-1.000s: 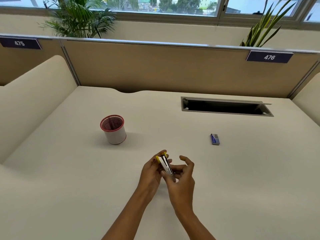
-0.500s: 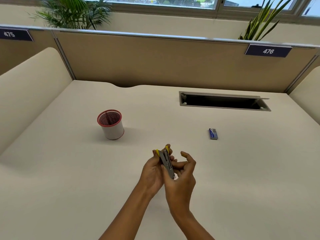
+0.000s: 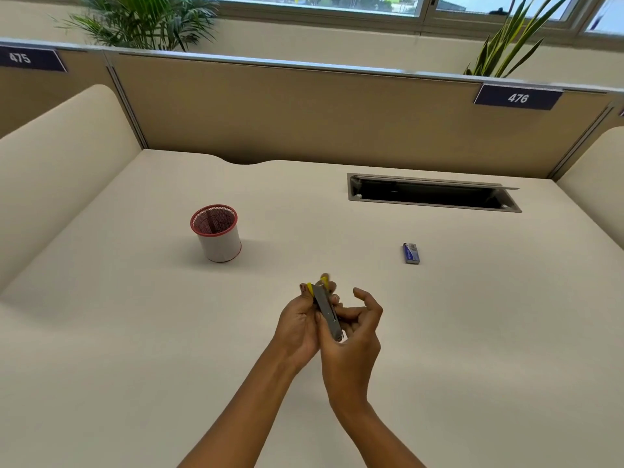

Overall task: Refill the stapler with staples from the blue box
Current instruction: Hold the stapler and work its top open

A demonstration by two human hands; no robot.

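A small stapler (image 3: 326, 309) with yellow plastic parts and a grey metal body is held upright above the desk, in front of me. My left hand (image 3: 297, 324) wraps around its left side and back. My right hand (image 3: 354, 336) pinches its lower metal end, index finger curled free above. The small blue box (image 3: 411, 253) of staples lies flat on the desk, up and to the right of my hands, apart from them. I cannot tell whether the stapler's magazine is open.
A white mesh cup with a red rim (image 3: 216, 233) stands on the cream desk (image 3: 135, 332) to the left. An open cable slot (image 3: 432, 194) is cut into the desk at the back right. Beige partitions (image 3: 304, 113) wall the desk's back and sides.
Both hands keep hold of the stapler in the same spot; it has turned slightly, so more grey metal faces me. The blue box and the cup have not moved.
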